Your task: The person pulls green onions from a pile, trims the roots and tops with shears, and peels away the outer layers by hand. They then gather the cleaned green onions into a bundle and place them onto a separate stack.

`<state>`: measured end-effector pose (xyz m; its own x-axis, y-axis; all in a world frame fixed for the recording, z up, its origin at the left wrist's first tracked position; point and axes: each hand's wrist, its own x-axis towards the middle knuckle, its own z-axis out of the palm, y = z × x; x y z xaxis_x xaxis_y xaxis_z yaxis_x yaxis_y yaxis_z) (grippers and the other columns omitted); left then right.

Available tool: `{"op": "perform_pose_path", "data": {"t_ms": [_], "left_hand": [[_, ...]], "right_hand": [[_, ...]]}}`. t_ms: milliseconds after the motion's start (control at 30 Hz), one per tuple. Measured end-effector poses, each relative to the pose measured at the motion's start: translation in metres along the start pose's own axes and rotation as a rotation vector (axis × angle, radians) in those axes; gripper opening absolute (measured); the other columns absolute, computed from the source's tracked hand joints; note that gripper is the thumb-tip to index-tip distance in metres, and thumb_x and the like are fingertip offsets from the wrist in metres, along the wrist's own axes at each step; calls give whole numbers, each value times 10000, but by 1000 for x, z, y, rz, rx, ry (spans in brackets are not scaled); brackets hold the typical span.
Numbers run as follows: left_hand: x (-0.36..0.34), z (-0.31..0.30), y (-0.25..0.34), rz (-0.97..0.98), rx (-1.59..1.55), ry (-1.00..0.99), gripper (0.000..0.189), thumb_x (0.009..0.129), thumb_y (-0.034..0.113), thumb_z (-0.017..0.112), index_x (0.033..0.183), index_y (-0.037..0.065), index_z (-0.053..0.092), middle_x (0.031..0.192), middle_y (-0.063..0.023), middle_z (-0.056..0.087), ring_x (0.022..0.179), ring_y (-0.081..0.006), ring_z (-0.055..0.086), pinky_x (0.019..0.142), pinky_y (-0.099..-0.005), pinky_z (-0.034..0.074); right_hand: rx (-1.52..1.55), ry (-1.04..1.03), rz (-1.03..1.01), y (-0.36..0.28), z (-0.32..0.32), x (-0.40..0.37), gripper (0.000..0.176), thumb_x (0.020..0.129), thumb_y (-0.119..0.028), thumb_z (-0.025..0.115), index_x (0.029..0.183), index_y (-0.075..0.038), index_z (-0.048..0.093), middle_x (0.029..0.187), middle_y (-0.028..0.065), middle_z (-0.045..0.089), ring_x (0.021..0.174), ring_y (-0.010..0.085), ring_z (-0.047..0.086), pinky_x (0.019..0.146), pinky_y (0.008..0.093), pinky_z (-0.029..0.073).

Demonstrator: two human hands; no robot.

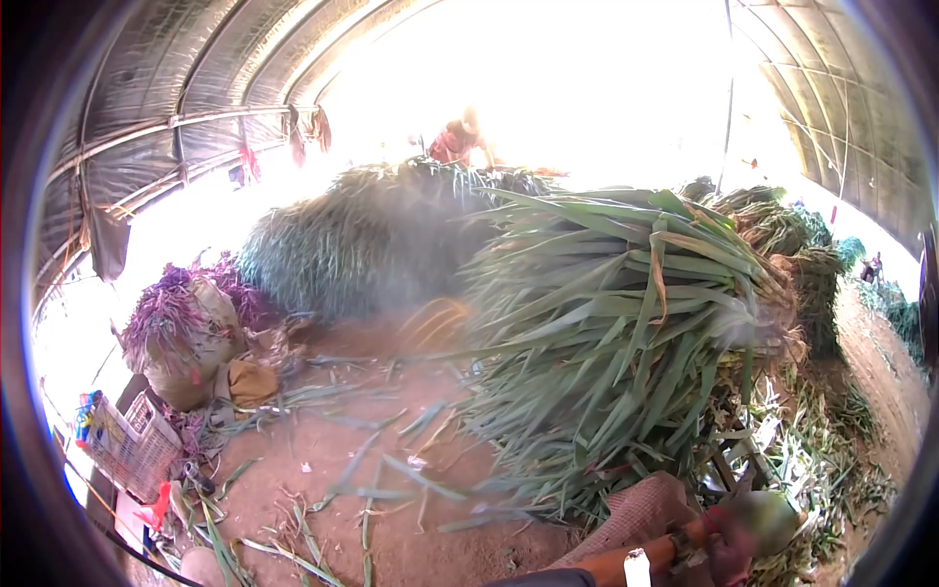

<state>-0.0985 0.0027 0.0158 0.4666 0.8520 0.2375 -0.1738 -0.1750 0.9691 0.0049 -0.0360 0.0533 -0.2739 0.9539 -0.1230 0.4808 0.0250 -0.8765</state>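
Note:
One forearm (641, 560), apparently my left, reaches from the bottom middle towards the right. The hand at its end, my left hand (729, 560), is partly smeared and its fingers do not show clearly. Beside it is a blurred greenish round patch (768, 523) that I cannot make out. A brown textured cloth (646, 514) lies just above the forearm. Behind the cloth rises a large heap of long green onions (606, 323), leaves towards the left and root ends towards the right. My right hand does not show.
Loose leaves lie on the brown ground (391, 470). A pale sack (205, 338) with purple strands and a woven basket (137, 445) stand at left. Another onion stack (342, 240) lies behind, with a person (455, 145) beyond it. Pale trimmings (812, 460) cover the right side.

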Motion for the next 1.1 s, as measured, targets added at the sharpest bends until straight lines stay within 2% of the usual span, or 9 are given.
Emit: {"op": "perform_pose_path", "data": {"t_ms": [467,700,967,1100], "left_hand": [[-18,-28,36,45,-324,111,518,1001,457,521,1338,76,619,1328,-152,622,1237,-292,574,1066,-422,435],[-26,-41,53,136,-536,144,556,1015,499,512,1377,88,609,1377,-145,618,1276,-288,569,1093,-420,428],[-24,-45,67,195,-846,99,600,1032,548,503,1422,103,598,1433,-136,614,1319,-284,564,1125,-419,421],[-14,-58,88,320,-1088,23,621,1040,572,498,1445,110,592,1461,-132,611,1341,-281,561,1141,-418,417]], "right_hand": [[-1,-116,31,-10,31,2,215,951,-158,635,1055,24,681,847,113,699,799,254,665,726,359,540],[16,-185,55,-10,31,-3,232,965,-170,645,1082,26,688,869,116,721,820,270,691,743,353,554],[121,-239,110,9,12,-7,252,980,-183,656,1112,29,695,895,119,746,843,288,720,762,346,570],[223,-250,120,21,-6,1,262,988,-189,661,1127,30,699,908,121,758,855,297,735,772,342,578]]}}
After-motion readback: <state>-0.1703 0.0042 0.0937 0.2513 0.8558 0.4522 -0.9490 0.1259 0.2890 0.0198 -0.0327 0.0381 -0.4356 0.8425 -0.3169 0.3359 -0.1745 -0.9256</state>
